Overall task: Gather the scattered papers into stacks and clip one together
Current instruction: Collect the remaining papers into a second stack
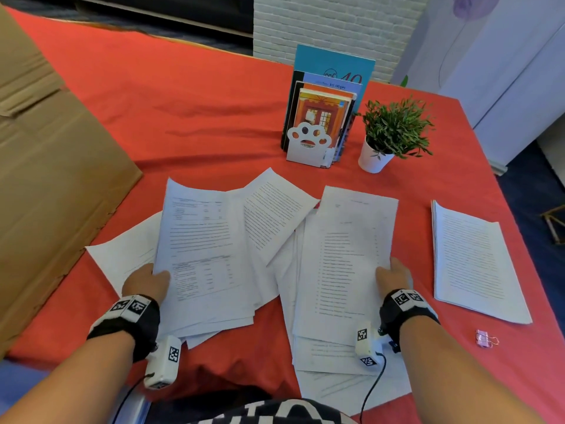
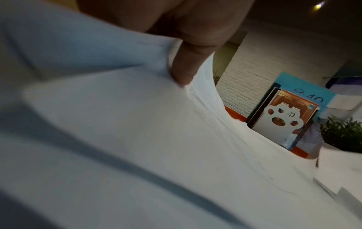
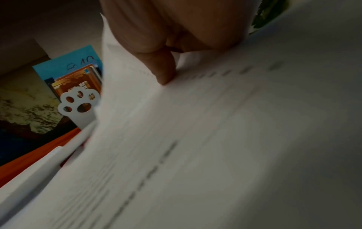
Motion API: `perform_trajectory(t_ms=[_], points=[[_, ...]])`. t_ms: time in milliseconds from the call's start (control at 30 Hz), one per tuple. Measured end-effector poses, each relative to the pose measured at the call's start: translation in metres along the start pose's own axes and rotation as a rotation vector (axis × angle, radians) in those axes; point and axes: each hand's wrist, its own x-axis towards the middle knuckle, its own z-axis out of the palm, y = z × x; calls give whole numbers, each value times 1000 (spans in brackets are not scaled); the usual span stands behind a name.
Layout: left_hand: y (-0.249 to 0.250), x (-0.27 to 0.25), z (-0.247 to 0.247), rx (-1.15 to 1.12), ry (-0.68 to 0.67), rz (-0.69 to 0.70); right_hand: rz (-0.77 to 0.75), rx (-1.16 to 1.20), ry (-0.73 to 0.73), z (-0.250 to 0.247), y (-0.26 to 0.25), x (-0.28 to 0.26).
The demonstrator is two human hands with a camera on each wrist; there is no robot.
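Looks like each hand pinches its own loose fan of white printed papers at centre frame, left hand [image 1: 146,282] on the left bunch [image 1: 208,255] and right hand [image 1: 393,278] on the right bunch [image 1: 342,264], probably to square 2 stacks, while the small pink binder clip [image 1: 486,338] waits lower right beside 1 tidy stack [image 1: 477,264].

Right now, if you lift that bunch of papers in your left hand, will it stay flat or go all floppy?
Probably floppy: the papers already curve upward where the left hand pinches them. The sheets look loose and fanned out, so some may slide apart. They are likely light, since one hand's pinch raises their edge.
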Motion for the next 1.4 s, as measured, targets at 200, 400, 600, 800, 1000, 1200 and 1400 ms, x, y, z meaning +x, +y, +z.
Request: perform_trajectory(t_ms=[200,400,600,800,1000,1200,1400], points=[[-8,-6,9,-3,-44,-87,-19,86,42,-6,5,-4],[-4,-20,15,-169,115,-68,-126,80,16,0,-13,-9],[-21,-6,8,50,178,-177,-100,46,-8,14,-7,-16],[-30,-5,-2,33,148,-315,-64,0,-30,21,3,-18],[-23,-6,1,-13,185,-127,-36,-69,-35,22,8,-12],[19,-25,-23,-206,439,121,-7,-67,-11,17,12,-10],[69,-10,-35,-725,597,308,10,-54,-42,13,15,-12]])
